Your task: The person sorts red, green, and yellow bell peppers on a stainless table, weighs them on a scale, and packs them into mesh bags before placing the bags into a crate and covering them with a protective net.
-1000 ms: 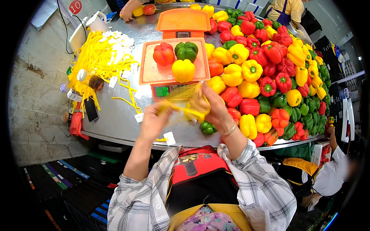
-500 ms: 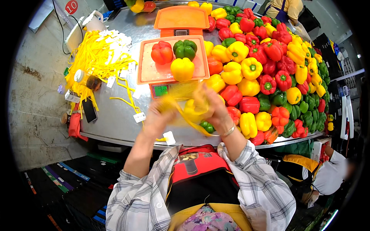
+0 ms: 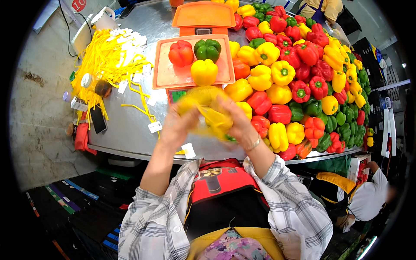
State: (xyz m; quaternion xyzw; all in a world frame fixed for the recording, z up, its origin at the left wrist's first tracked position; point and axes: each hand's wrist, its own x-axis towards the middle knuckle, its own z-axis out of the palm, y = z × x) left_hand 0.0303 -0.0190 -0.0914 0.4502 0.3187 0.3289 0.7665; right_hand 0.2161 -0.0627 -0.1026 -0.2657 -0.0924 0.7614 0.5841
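Between my two hands is a yellow net bag [image 3: 210, 104], smeared by motion and bunched into a rough ring. My left hand [image 3: 177, 125] grips its left side and my right hand [image 3: 237, 119] its right side, fingers curled in. Just beyond them, an orange kitchen scale [image 3: 158, 73] carries a red bell pepper [image 3: 181, 53], a green bell pepper [image 3: 208, 50] and a yellow bell pepper [image 3: 204, 72]. The net partly covers the scale's lit display [image 3: 177, 95]. A green bell pepper [image 3: 229, 138] shows partly below the net.
To the right lies a large heap of bell peppers [image 3: 299, 91]. Yellow net strips with white tags [image 3: 97, 65] pile up at left, near a jar [image 3: 88, 81] and a phone [image 3: 98, 120]. Another orange scale [image 3: 203, 15] stands behind. A person [image 3: 366, 195] is at the lower right.
The net bag has gone from stretched out with a trailing strand to a bunched ring. My hands have moved slightly up, toward the scale. The peppers on the scale stay put.
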